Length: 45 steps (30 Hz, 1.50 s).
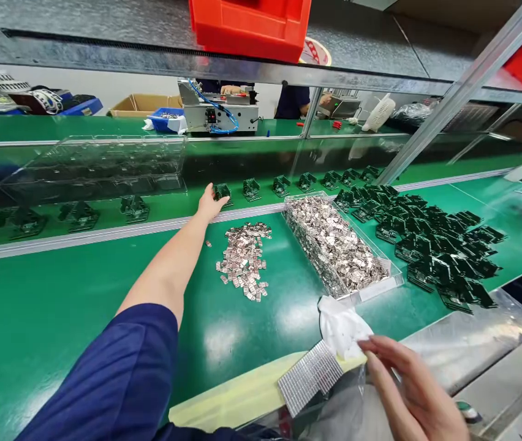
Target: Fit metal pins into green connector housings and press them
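My left hand [208, 205] reaches across the green conveyor belt [105, 306] to the raised shelf edge, its fingertips beside a dark green circuit-board part [222, 192]. A loose heap of small metal pieces [242, 260] lies on the belt below that hand. My right hand [408, 386] is at the lower right, its fingers pinching a white cloth [341, 327]. Next to the cloth, a silvery gridded strip [310, 376] rests on a pale yellow strip [242, 392]. A clear plastic bag [334, 404] partly covers the area under my right hand.
A clear tray [298, 211] full of metal pieces sits right of the heap, beside a large pile of dark green parts [435, 245]. More parts stand in a row along the shelf. A machine [219, 110] with blue tubing and a co-worker's torso [292, 101] are beyond.
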{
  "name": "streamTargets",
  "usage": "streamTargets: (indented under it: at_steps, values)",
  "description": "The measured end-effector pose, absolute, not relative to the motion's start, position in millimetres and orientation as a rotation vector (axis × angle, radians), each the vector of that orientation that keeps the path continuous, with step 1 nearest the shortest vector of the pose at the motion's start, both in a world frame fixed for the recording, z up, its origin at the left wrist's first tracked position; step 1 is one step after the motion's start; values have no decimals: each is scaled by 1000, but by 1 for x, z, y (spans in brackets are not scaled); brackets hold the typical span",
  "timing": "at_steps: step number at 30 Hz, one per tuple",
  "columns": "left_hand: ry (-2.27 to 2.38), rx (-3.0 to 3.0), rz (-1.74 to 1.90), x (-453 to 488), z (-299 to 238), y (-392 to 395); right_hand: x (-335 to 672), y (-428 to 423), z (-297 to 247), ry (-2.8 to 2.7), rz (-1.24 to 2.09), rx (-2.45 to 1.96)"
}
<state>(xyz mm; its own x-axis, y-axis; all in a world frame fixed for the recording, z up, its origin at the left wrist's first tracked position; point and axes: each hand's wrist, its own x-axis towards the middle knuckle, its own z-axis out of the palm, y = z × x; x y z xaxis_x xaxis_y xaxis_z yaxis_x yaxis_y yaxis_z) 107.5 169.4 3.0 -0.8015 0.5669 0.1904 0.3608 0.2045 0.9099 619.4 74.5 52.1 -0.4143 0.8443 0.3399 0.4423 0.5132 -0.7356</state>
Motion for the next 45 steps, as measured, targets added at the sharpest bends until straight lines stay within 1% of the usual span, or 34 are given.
streamTargets:
  at_steps: [3, 6, 9, 10, 13, 16, 25, 27, 29, 33, 35, 38, 42, 45]
  values:
    - [2346, 922, 1693, 109, -12, 131, 554, 92, 59, -2295, 786, -816]
    - [2493, 875, 1689, 95, -20, 57, 476, 115, 61, -2534, 825, -656]
    - [2705, 715, 1647, 69, -21, -16, 402, 139, 56, -2812, 546, -704]
    - [2767, 664, 1626, 60, -21, -32, 381, 146, 54, -2852, 501, -717]
    - [2910, 608, 1497, 33, -17, -53, 338, 161, 44, -2923, 446, -753]
    - [2951, 634, 1322, 13, -16, -46, 324, 165, 34, -2957, 427, -794]
    - [2767, 664, 1030, -23, -4, -31, 355, 155, 27, -2825, 494, -787]
    - [2760, 663, 1008, -23, 0, -30, 373, 152, 29, -2754, 576, -797]
    - [2785, 666, 1007, -20, 4, -29, 397, 146, 33, -2630, 778, -819]
    - [2883, 743, 1070, -8, 6, -29, 448, 121, 44, -2208, 1384, -879]
    - [2879, 762, 1127, -3, 7, -29, 469, 106, 49, -1978, 1550, -909]
    - [2803, 725, 1199, 2, 12, -27, 495, 87, 52, -1788, 1644, -956]
    - [2675, 605, 1290, 12, 25, -22, 523, 72, 47, -1692, 1762, -1002]
    - [2560, 576, 1459, 33, 33, -12, 542, 65, 45, -1669, 1675, -1020]
